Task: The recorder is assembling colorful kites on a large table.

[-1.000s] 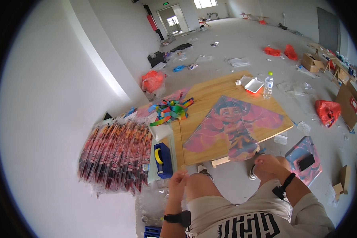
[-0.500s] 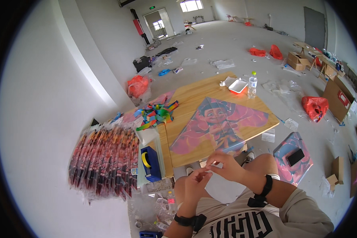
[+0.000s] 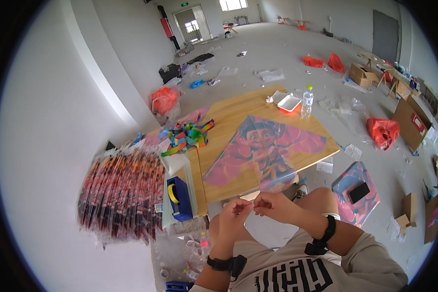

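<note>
My left hand (image 3: 234, 215) and my right hand (image 3: 276, 206) meet in front of my knees, just below the near edge of the wooden table (image 3: 238, 113). Both pinch the ends of a small thin pale strip (image 3: 251, 205); what it is I cannot make out. A pink kite (image 3: 265, 148) with a cartoon figure printed on it lies flat on the table just beyond my hands. A blue tape dispenser (image 3: 179, 197) stands to the left of my left hand.
A pile of wrapped kites (image 3: 121, 194) lies at the left. Coloured ribbons (image 3: 187, 134), a water bottle (image 3: 306, 101) and a white tray (image 3: 288, 102) sit on the table. Another kite (image 3: 348, 207) with a black phone (image 3: 358, 192) lies on the floor, beside red bags and cardboard boxes (image 3: 411, 121).
My hands have risen from my lap and come together. The white sheet they held half a second ago is gone from view. The view has shifted a little.
</note>
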### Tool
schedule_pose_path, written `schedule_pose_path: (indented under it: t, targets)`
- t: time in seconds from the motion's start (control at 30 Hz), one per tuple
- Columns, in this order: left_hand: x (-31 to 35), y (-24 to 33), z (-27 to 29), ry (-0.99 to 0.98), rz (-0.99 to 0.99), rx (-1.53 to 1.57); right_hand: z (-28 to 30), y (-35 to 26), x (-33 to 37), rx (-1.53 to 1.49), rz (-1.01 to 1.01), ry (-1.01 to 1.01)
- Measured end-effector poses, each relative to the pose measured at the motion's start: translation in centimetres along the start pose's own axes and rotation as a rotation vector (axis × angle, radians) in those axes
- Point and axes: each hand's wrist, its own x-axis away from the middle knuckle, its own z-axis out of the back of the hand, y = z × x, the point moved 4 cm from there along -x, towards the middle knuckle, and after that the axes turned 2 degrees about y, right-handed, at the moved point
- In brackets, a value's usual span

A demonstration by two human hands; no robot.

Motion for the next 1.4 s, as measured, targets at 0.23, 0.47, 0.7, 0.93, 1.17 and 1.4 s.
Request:
schedule_pose_path:
  t: [0.23, 0.47, 0.7, 0.93, 1.17, 1.4]
  targets:
    - [-1.0, 0.8, -0.2, 0.183, -0.149, -0.101, 0.7, 1.7, -1.3, -0.294, -0.217, 0.050]
    - [-3.4, 1.3, 0.0, 0.282, -0.146, -0.072, 1.6, 6.8, -3.5, -0.236, -0.255, 0.066]
    - [-7.0, -1.5, 1.3, 0.274, -0.069, 0.018, 2.2, 6.9, -6.8, -0.276, -0.260, 0.000]
    - [-11.4, -4.2, 2.1, 0.294, 0.010, -0.052, 2.7, 9.4, -11.2, -0.304, -0.370, -0.086]
    - [-17.4, -7.6, 1.9, 0.339, 0.133, -0.080, 4.0, 15.0, -16.5, -0.275, -0.306, 0.086]
    - [-25.6, -14.4, 2.9, 0.275, 0.091, 0.042, 6.0, 16.9, -23.7, -0.061, -0.256, 0.248]
